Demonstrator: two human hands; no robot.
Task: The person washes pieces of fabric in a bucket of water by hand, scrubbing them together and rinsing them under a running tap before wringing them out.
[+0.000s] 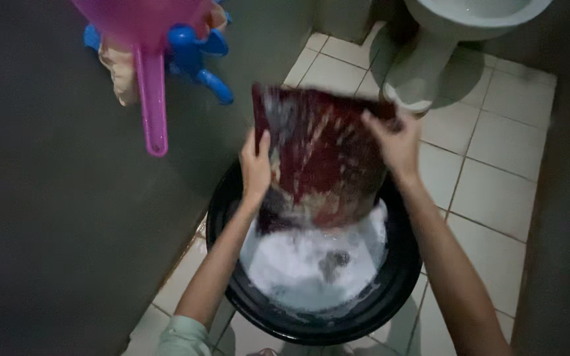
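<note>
We hold a dripping dark red cloth (324, 158) stretched above the black basin (390, 290) of suds, our left hand (256, 168) clamped on its nine o'clock edge and our right hand (396, 142) gripping its two o'clock corner.

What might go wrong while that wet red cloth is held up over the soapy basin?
Both the left hand and right hand lift the dripping red cloth above the black basin. Suds may splash onto the tiled floor, possibly making it slippery. The cloth could also slip from wet fingers, or swing against the toilet base nearby.
</note>
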